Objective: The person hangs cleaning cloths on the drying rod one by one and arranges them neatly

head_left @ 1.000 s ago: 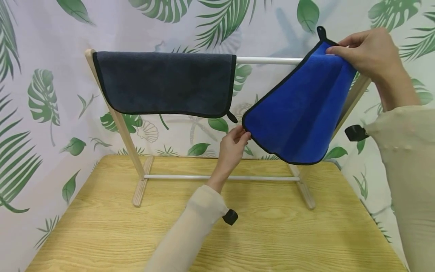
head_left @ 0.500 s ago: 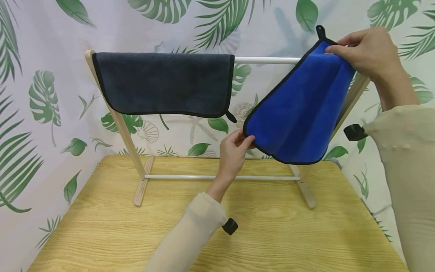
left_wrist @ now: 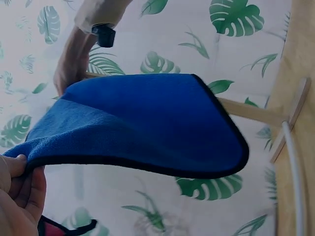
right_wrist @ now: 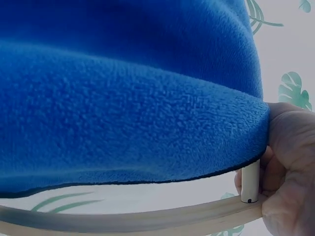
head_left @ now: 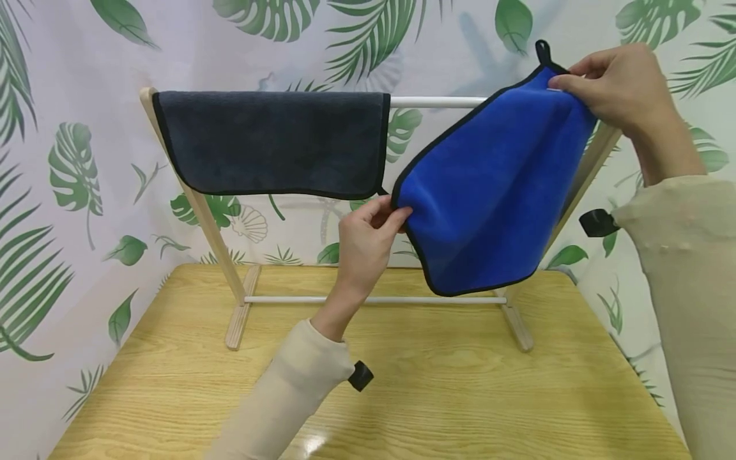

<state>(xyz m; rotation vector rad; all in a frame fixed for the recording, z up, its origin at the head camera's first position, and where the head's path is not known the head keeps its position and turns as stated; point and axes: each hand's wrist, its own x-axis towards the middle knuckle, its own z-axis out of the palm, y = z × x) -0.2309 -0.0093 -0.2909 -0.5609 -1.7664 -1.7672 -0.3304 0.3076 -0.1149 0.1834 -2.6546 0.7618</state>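
Note:
A blue towel (head_left: 483, 185) with black edging hangs spread between my two hands, in front of the right part of a drying rack. My left hand (head_left: 367, 236) pinches its left edge between thumb and fingers, close to the lower right corner of a dark grey towel (head_left: 270, 144). Higher up, my right hand (head_left: 623, 89) grips the blue towel near its top corner, where a black loop (head_left: 542, 52) sticks up. The left wrist view shows thumb and fingers (left_wrist: 34, 191) on the black border. In the right wrist view, towel fabric (right_wrist: 128, 118) hides part of the hand.
The rack has a white top bar (head_left: 437, 102), wooden side posts (head_left: 207, 217) and a white lower bar (head_left: 310, 299). It stands on a wood-grain table (head_left: 448, 383). The grey towel is folded over the bar's left half. Leaf-patterned cloth (head_left: 75, 255) covers the wall behind.
My left hand has moved left and up, with the blue towel's edge pinched in it, and the towel has spread wider. My right hand has stayed nearly in place at the top corner.

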